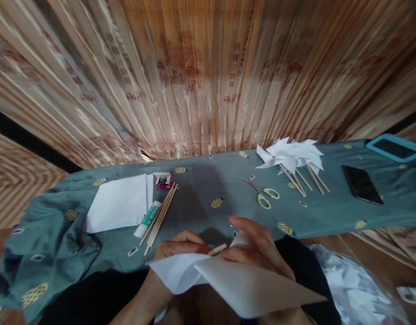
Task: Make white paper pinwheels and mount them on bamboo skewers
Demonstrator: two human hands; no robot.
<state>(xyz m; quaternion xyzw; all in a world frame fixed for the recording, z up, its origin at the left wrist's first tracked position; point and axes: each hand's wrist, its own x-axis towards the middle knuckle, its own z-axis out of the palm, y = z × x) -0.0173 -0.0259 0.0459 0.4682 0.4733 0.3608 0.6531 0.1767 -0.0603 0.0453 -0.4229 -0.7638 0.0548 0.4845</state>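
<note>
Low in the view, close to my lap, I hold a white paper pinwheel (241, 284) with curved, folded blades. A pale wooden stick (217, 249) shows its end behind the paper, between my hands. My left hand (182, 246) is closed at the paper's back edge near the stick; its fingertips are partly hidden. My right hand (257, 250) pinches the paper on the other side, thumb and fingers bent around it, one finger raised. Where the stick meets the paper is hidden from me.
On the green patterned cloth (208, 221) lie a paper stack (118, 203), a glue stick (147, 219), several wooden sticks (162, 216), a small box of pins (163, 180), scissors (264, 197), finished pinwheels (292, 153), a phone (362, 185) and a blue-framed tablet (395, 148). A plastic bag (357, 289) sits lower right.
</note>
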